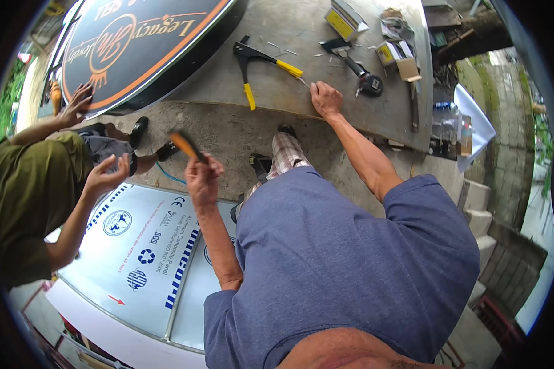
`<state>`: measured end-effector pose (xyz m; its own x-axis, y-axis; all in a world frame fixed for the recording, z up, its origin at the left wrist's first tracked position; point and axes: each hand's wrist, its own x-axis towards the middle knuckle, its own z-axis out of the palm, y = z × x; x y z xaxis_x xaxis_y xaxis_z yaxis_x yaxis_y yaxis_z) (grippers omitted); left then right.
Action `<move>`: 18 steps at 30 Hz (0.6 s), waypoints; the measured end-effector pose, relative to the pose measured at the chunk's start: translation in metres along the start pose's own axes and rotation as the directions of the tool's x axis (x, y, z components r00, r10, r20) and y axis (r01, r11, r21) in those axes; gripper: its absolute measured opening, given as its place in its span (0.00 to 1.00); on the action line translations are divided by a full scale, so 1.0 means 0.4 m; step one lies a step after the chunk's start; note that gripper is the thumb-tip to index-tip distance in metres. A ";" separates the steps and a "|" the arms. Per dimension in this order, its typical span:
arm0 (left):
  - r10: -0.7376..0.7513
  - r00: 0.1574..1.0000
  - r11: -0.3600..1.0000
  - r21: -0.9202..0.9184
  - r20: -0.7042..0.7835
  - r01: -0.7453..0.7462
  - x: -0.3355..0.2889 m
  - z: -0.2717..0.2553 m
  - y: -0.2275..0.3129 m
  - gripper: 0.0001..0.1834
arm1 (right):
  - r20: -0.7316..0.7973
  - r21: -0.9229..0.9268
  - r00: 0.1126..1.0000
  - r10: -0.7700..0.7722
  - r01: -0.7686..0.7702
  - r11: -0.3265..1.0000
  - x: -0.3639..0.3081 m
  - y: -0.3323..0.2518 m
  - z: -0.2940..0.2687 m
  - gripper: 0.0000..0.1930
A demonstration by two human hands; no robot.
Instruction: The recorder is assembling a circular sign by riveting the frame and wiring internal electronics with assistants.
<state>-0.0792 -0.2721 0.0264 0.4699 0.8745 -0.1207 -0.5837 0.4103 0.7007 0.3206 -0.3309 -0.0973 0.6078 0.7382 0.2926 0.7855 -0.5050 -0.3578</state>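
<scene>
My left hand (203, 178) is closed round an orange-and-black handled tool (188, 146), raised over the floor and slightly blurred; its kind is unclear. At the table's front edge, my right hand (326, 99) rests with curled fingers. A thin metal piece (304, 82) shows at its fingertips, and I cannot make out whether it is held. To the left of that hand lies a hand riveter (245, 54) with yellow grips, its handles spread. Small pale pins (274, 45) are scattered beyond it. A black power tool (369, 84) lies to the right.
The metal-topped table (215, 86) carries a round black sign (148, 43) at left and small yellow boxes (346, 21) at the back. A co-worker in a green shirt (31, 197) stands at left, one hand on the sign. Film-covered panels (135, 246) lie at lower left.
</scene>
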 end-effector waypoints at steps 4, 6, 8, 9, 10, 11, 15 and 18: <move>-0.336 0.942 0.727 0.635 -0.001 0.260 0.059 0.105 -0.071 0.10 | 0.604 0.517 0.788 0.120 -0.502 0.693 -0.006 -0.015 -0.119 0.21; -0.366 0.930 0.556 0.809 0.033 0.190 0.113 0.166 -0.102 0.10 | 0.718 0.640 0.695 0.041 -0.682 0.355 -0.033 -0.030 -0.193 0.24; -0.409 0.909 0.366 0.927 0.077 0.087 0.167 0.229 -0.135 0.10 | 0.778 0.622 0.623 -0.081 -0.782 -0.036 -0.062 -0.030 -0.266 0.27; -0.461 0.872 0.235 0.970 0.163 -0.057 0.196 0.260 -0.154 0.10 | 0.796 0.581 0.587 -0.148 -0.809 -0.085 -0.074 -0.021 -0.299 0.28; -0.519 0.820 0.121 0.970 0.243 -0.211 0.222 0.289 -0.174 0.11 | 0.801 0.535 0.554 -0.227 -0.832 -0.144 -0.088 -0.012 -0.325 0.30; -0.533 0.811 0.109 0.970 0.240 -0.216 0.247 0.318 -0.200 0.11 | 0.795 0.577 0.569 -0.209 -0.816 -0.023 -0.098 0.000 -0.345 0.31; -0.649 0.650 0.093 0.889 0.395 -0.448 0.322 0.426 -0.319 0.12 | 0.813 0.570 0.571 -0.117 -0.820 -0.040 -0.136 0.082 -0.396 0.25; -0.637 0.587 0.138 0.823 0.499 -0.551 0.353 0.494 -0.407 0.13 | 0.779 0.626 0.626 0.027 -0.774 -0.096 -0.165 0.165 -0.407 0.23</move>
<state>0.2132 -0.2665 0.0343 0.9784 0.1229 -0.1662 0.2062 -0.6380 0.7419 0.3511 -0.4855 0.0041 0.3109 0.7974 -0.5173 -0.6191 -0.2430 -0.7468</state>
